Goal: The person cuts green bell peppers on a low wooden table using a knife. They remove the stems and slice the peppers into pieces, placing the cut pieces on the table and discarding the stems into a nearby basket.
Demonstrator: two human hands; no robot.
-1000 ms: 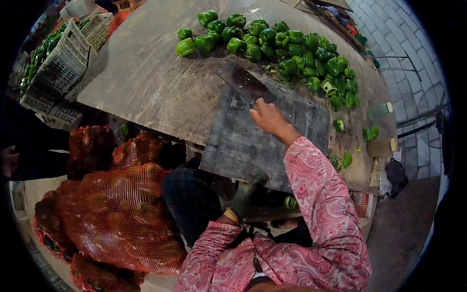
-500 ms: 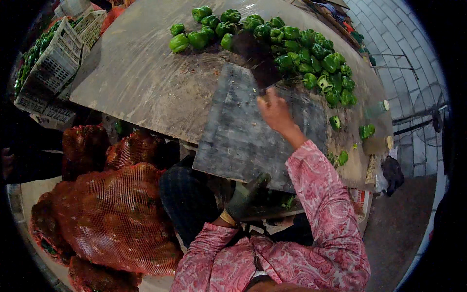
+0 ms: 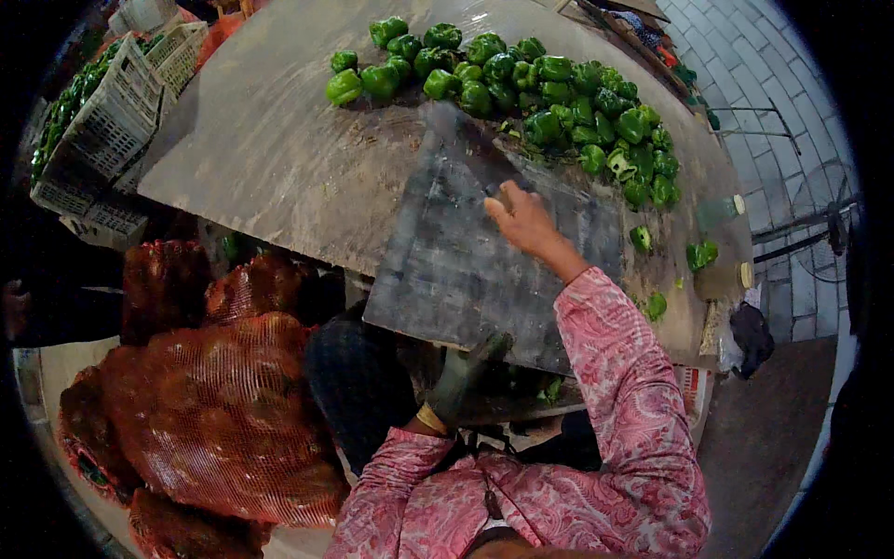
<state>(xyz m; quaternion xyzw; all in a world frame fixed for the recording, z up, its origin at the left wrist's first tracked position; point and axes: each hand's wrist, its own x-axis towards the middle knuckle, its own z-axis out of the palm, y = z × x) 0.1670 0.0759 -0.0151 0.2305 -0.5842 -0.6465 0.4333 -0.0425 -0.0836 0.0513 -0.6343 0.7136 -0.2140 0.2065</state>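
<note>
grey cutting board overhangs the table's near edge; bare tabletop lies left, green peppers crowd its far edge. right hand is closed around a cleaver handle. gloved left hand hangs half-curled below the board; its grip cannot be told.

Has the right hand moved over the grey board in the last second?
Yes. The right hand has slid up the grey board toward the green peppers.

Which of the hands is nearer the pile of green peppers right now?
Right. The right hand is out over the grey board, just short of the green peppers; the gloved left hand is at the board's near edge.
</note>
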